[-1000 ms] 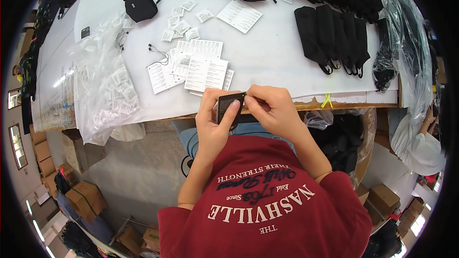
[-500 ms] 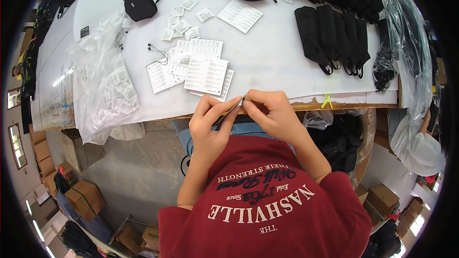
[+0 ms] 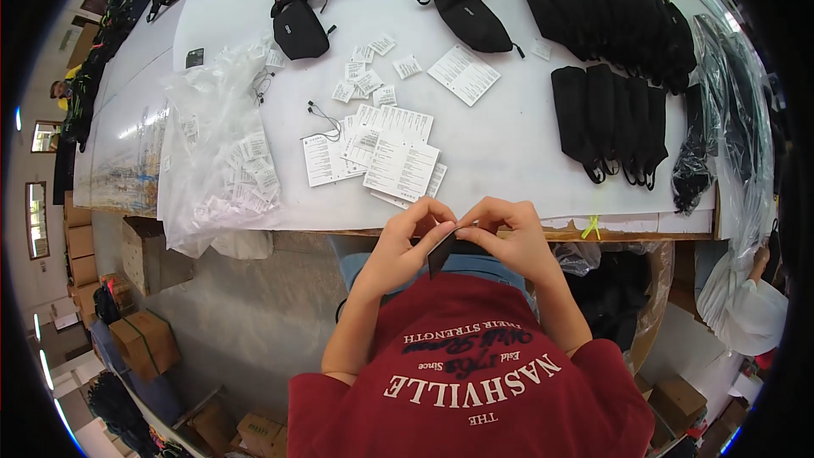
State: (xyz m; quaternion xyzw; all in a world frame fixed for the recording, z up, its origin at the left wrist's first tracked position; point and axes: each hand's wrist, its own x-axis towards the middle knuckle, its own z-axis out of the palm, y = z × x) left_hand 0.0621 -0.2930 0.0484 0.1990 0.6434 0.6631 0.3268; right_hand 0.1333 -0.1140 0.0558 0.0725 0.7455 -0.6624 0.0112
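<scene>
My left hand (image 3: 398, 246) pinches a thin black card tag (image 3: 442, 253) between thumb and fingers, just off the table's front edge. At the tag's upper end, my right hand (image 3: 513, 236) is closed with thumb and fingertips together; whatever fine part it grips there is too small to make out. Beyond my hands lies an overlapping stack of white printed cards (image 3: 402, 168) with a thin black cord (image 3: 326, 119) at its left. Small white labels (image 3: 368, 81) are scattered behind the stack, and a single printed sheet (image 3: 464, 75) rests to their right.
A clear plastic bag (image 3: 222, 153) of white labels lies on the left of the white table (image 3: 500, 144). Black pouches (image 3: 301, 30) are at the back. Rows of black pouches (image 3: 609, 119) fill the right, beside plastic-wrapped goods (image 3: 729, 110). Cardboard boxes (image 3: 144, 343) stand below left.
The view has shifted, so the table's things appear lower and farther right. The black tag has turned to show more of its flat face. Both hands stay closed together at it.
</scene>
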